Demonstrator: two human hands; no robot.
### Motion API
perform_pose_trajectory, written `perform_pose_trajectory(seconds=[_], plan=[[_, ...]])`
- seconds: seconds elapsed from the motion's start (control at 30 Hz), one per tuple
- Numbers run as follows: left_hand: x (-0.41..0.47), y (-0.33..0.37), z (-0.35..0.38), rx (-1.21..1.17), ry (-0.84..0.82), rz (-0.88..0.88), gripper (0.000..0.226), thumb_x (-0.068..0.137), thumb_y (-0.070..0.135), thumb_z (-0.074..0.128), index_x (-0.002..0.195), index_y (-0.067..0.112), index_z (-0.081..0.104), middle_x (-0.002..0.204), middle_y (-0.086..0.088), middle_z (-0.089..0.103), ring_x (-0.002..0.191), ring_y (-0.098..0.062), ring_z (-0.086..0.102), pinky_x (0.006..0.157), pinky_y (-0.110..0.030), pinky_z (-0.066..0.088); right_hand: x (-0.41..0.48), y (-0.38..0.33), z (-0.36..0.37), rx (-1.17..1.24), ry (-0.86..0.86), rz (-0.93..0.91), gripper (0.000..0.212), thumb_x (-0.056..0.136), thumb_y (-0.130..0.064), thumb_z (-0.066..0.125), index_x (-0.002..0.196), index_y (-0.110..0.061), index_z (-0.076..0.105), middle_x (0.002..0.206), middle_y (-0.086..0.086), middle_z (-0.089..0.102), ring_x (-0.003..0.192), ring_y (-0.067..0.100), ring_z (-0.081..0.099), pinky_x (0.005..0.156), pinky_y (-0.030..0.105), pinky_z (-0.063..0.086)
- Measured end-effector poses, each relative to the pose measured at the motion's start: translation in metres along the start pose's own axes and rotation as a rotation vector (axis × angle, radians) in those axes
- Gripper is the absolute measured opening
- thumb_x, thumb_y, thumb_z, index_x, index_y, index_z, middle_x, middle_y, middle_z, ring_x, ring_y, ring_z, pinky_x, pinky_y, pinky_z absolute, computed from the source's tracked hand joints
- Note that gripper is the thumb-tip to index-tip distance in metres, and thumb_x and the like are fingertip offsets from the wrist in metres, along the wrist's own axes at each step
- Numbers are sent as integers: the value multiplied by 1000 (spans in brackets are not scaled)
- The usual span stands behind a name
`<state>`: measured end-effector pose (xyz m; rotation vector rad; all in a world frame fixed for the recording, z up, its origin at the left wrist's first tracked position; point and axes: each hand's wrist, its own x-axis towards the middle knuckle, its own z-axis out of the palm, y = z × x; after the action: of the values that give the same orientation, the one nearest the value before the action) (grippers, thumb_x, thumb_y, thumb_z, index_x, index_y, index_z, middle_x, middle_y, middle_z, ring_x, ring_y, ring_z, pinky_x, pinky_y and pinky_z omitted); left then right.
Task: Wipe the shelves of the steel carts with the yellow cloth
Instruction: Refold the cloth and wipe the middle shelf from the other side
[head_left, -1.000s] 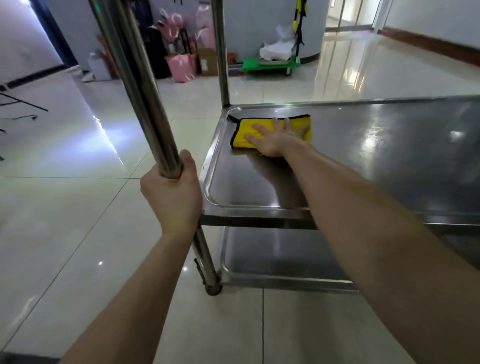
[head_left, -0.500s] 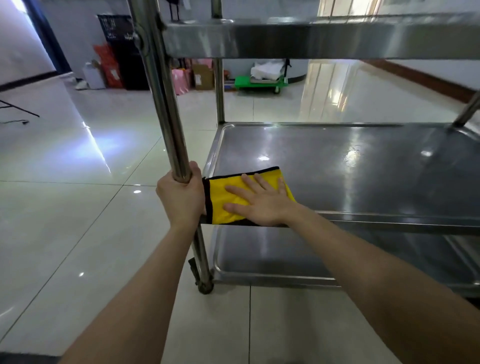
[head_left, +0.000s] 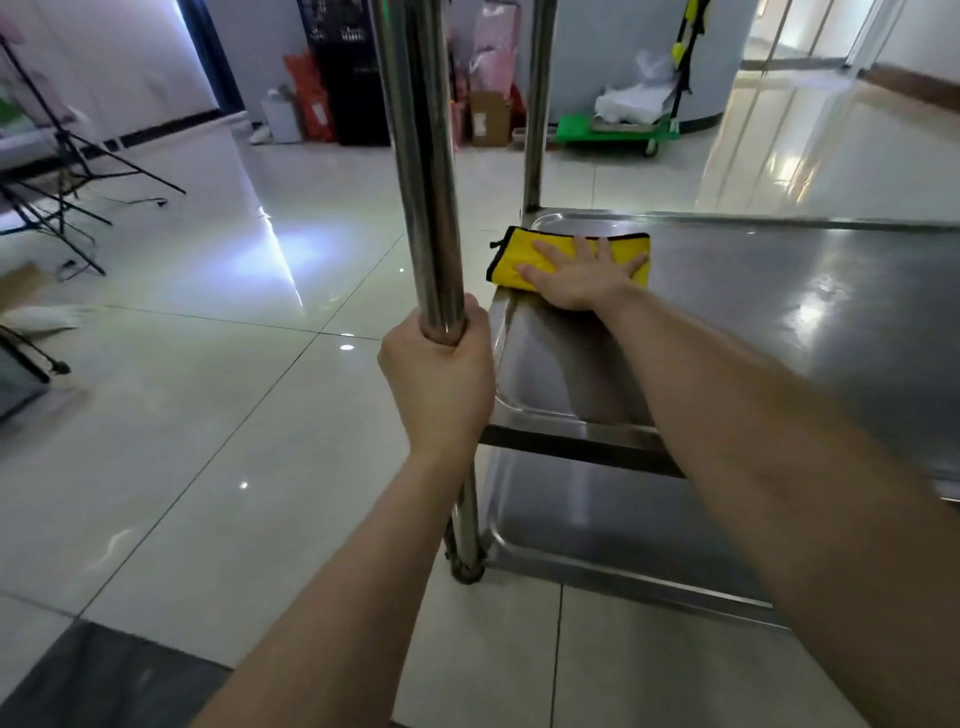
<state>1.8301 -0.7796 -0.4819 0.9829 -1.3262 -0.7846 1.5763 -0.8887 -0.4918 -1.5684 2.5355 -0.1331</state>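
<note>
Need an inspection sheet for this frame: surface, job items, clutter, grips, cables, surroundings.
Surface: middle shelf of the steel cart, reflective; lower shelf beneath it.
Job's things: yellow cloth lies flat at the middle shelf's far left corner.
Clutter: nothing seen on either shelf.
Grips: left hand grips the near cart post; right hand presses flat on the cloth, fingers spread.
Cables: thin cable on the floor by the tripod stands.
Surroundings: glossy tiled floor; cardboard box and bags by the far wall; green trolley.
</note>
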Motion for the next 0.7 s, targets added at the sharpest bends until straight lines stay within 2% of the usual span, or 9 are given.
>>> perform_pose_trajectory(seconds=[0.13,0.27,0.33,0.4,0.47,0.53,0.6,0.67,0.7], plan=[[-2,-1,0,14,13,3,49,92,38,68,50,35,43,51,6,29,57,-26,31,53,-33,36,-12,-2,0,-8,-32,-26,92,76,-102,5,160,-65,3,181,2,-7,165,37,-12,108,85,-19],[-2,-1,-1,13,40,-34,52,94,39,70,58,24,36,53,5,31,56,-21,34,54,-45,42,-80,-10,13,-15,-69,-134,97,68,-104,1,158,-68,-1,179,-4,-15,165,32,-17,114,80,-18],[-2,2,-1,18,37,-52,52,94,42,69,60,22,36,52,6,33,55,-19,35,54,-42,40,-123,-8,22,-17,-69,-196,96,66,-106,-2,156,-71,-4,178,-8,-17,164,28,-19,116,77,-20],[-2,5,-2,28,21,-67,52,94,43,68,59,23,35,50,8,35,53,-15,36,54,-35,38,-157,5,27,-30,-79,-240,92,71,-105,-1,156,-70,-5,178,-11,-18,164,26,-21,116,74,-23],[-2,8,-5,61,6,-85,51,96,41,68,60,22,37,50,9,37,53,-16,39,56,-35,40,-183,29,23,-40,-95,-235,87,79,-101,2,159,-67,-4,177,-11,-19,164,24,-21,117,72,-24],[-1,8,-8,91,-27,-104,49,97,44,67,64,15,44,56,3,46,56,-21,48,60,-41,48,-203,61,15,-46,-103,-187,81,86,-96,5,160,-65,-4,177,-13,-20,164,22,-21,120,71,-22],[-3,13,-12,140,-32,-142,44,96,49,70,83,10,56,71,0,60,65,-21,61,73,-44,58,-222,103,6,-42,-98,-106,83,85,-96,5,161,-64,-4,177,-14,-19,164,21,-21,122,71,-20],[-13,17,-17,235,115,-103,49,88,46,81,103,10,51,94,4,56,82,-20,61,88,-50,57,-240,143,-1,-27,-94,-22,87,83,-98,5,162,-63,-2,177,-14,-20,164,20,-21,123,71,-19],[-23,19,-17,313,207,2,51,84,41,84,106,11,48,101,5,50,89,-23,57,90,-52,54,-248,159,-4,-22,-96,10,86,84,-98,6,163,-63,-2,177,-14,-20,164,20,-21,123,71,-18]])
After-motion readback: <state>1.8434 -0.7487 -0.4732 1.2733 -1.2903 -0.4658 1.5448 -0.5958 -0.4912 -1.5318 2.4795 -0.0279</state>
